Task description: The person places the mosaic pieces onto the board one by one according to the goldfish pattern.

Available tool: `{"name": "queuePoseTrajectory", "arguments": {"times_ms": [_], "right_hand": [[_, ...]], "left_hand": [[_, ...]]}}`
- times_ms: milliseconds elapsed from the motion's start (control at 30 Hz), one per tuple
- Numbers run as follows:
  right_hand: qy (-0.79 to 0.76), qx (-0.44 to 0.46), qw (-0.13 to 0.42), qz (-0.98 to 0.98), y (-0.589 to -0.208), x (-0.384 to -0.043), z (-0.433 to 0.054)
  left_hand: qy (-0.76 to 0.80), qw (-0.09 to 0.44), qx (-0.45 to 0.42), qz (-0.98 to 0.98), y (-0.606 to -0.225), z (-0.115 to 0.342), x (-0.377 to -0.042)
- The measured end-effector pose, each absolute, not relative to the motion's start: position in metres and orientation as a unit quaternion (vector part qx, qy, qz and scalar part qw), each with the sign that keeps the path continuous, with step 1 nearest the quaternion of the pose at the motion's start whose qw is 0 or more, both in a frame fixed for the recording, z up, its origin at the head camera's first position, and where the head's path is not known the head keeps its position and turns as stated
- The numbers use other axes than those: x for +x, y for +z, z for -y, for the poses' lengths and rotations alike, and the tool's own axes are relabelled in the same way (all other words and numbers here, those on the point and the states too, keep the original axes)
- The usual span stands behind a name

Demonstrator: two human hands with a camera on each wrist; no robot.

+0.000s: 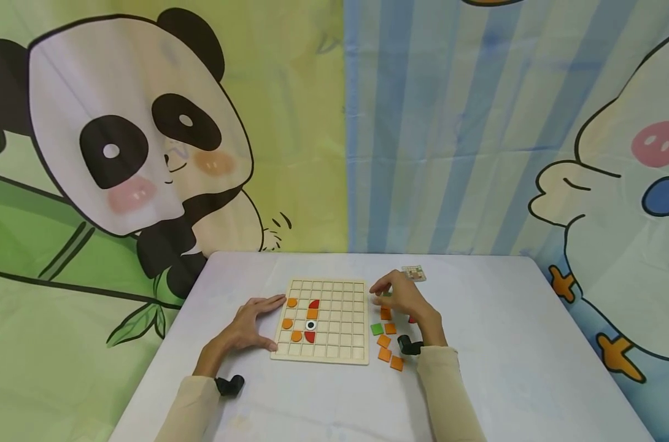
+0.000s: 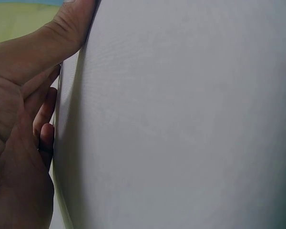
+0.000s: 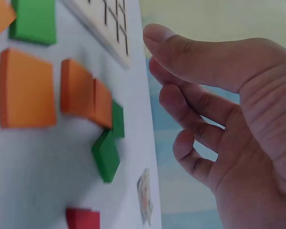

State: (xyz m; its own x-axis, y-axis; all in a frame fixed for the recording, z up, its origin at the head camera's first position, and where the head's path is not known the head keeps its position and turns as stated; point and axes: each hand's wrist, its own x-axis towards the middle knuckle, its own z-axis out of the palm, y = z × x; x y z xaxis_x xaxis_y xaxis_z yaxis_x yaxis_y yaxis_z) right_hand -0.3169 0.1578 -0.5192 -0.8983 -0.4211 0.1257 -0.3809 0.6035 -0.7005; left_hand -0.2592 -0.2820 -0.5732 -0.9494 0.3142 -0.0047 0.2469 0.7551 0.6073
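Fingers [image 1: 269, 301] of the left hand [image 1: 245, 325] stretch out straight along the left edge of a pale gridded board [image 1: 340, 334], the thumb down by its near corner, touching rather than gripping. Over on the other side, the right hand [image 1: 407, 299] hovers just beyond the board's right edge, its fingers loosely bent and parted from the thumb — nothing shows between them in the right wrist view.

From where I stand, the board lies flat on the white desk [image 1: 323, 402], between the two hands. Towards its left side sit three orange discs [image 1: 287, 323], and next to them runs a short column: a red rounded piece [image 1: 314, 304], an orange square [image 1: 312, 314], a white piece with a black dot [image 1: 310, 325] and another red rounded piece [image 1: 309, 337].

Loose orange tiles [image 1: 384, 341] are scattered right of the board, with a green tile [image 1: 377, 329] among them — more green pieces [image 3: 106, 157] lie below the right hand. A red block [image 3: 83, 219] rests near them, partly hidden by the wrist in the head view. Farther back lies a small printed card [image 1: 413, 273]. Behind the desk hangs a backdrop with a big panda [image 1: 141, 202].
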Motion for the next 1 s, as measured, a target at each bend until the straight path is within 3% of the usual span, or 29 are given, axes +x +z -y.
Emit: {"name": "queuePoseTrajectory", "arguments": {"times_ms": [233,667,1000], "right_hand": [[-0.36,-0.222,0.005,-0.906,-0.53,-0.308,-0.178],[-0.364,-0.207,0.082,-0.904,-0.536,-0.28,-0.2],[-0.372,-0.207,0.074,-0.902,-0.547,-0.273,-0.2]], "left_hand": [[0.317,0.05,0.158,-0.934,-0.576,0.28,-0.26],[0.318,0.049,0.16,-0.933,-0.574,0.282,-0.26],[0.321,0.055,0.154,-0.933,-0.571,0.281,-0.258]]}}
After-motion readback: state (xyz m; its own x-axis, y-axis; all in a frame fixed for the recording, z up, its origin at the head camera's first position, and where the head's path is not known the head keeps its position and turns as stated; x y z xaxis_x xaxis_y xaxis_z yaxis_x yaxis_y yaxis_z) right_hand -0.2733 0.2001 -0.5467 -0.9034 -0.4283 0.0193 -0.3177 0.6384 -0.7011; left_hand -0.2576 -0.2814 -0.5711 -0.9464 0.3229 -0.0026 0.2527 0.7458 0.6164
